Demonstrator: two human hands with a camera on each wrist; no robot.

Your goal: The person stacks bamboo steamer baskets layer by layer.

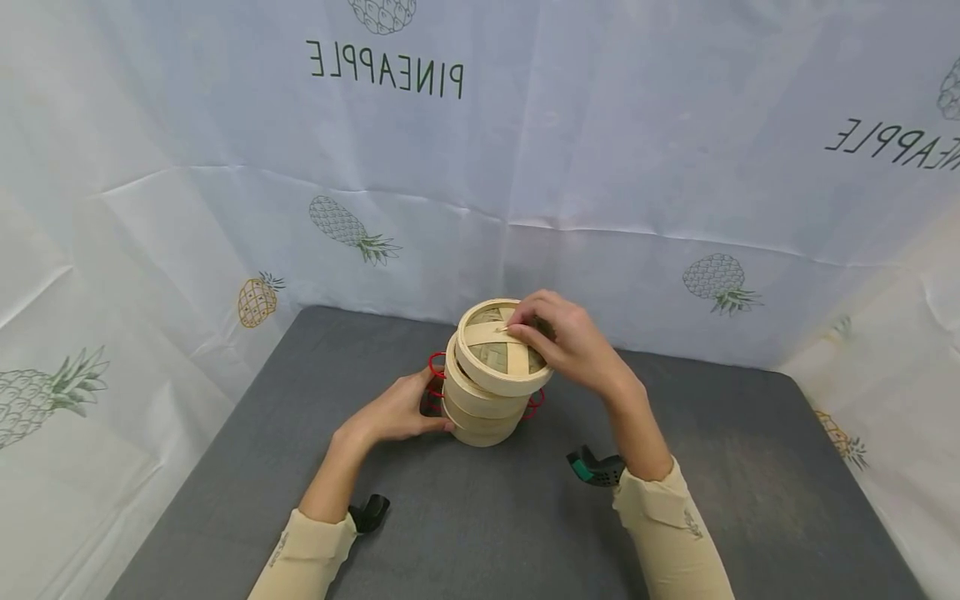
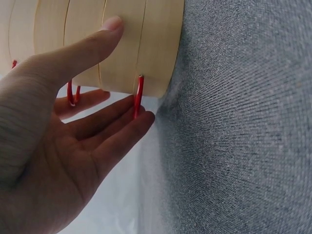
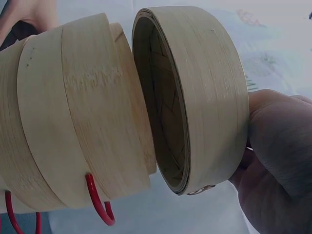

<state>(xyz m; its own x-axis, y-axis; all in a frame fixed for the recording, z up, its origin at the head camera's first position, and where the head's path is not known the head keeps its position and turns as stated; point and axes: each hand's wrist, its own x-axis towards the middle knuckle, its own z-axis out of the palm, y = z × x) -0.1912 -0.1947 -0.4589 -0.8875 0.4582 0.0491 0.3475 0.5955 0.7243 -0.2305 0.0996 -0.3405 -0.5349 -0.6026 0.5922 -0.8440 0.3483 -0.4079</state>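
A round bamboo steamer of stacked tiers with red side loops stands upright on the dark table. My left hand steadies its left side, thumb on the wall and fingers round by the red loops. Above the stack, the lid is raised and tilted, and a gap shows between its lower rim and the top tier in the right wrist view. My right hand pinches the lid at the middle of its crossed bands; the fingertips are partly hidden in the right wrist view.
The dark table runs to a white curtain printed with pineapples, close behind the steamer. Black wrist devices sit at both forearms, above the table in front of the steamer.
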